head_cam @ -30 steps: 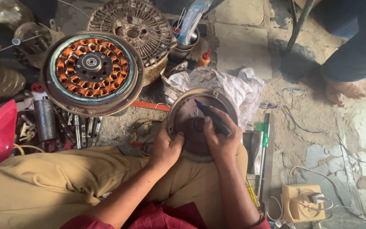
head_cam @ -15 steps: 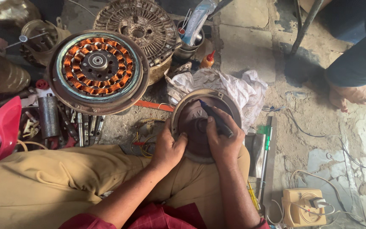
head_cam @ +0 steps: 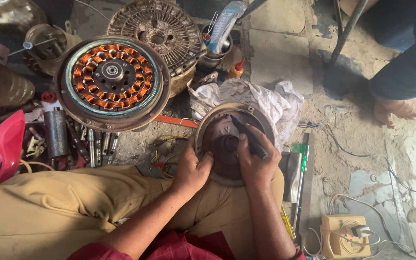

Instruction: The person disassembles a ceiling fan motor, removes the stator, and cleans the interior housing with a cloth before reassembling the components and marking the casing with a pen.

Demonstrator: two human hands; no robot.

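Marking a motor cover on the lap.
Stator [head_cam: 112, 82] on floor at left; left hand [head_cam: 192, 169] grips cover [head_cam: 222, 139] rim, likely steadying it against the knees; right hand [head_cam: 255, 161] pinches dark marker [head_cam: 249, 138], tip on the cover; rag [head_cam: 266, 98] behind.

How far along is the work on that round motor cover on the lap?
Done: the copper-wound stator lies separate on the floor. In hand: the left hand steadies the round cover on the lap while the right hand holds a dark pen, tip inside it. Left: the parts remain unassembled.
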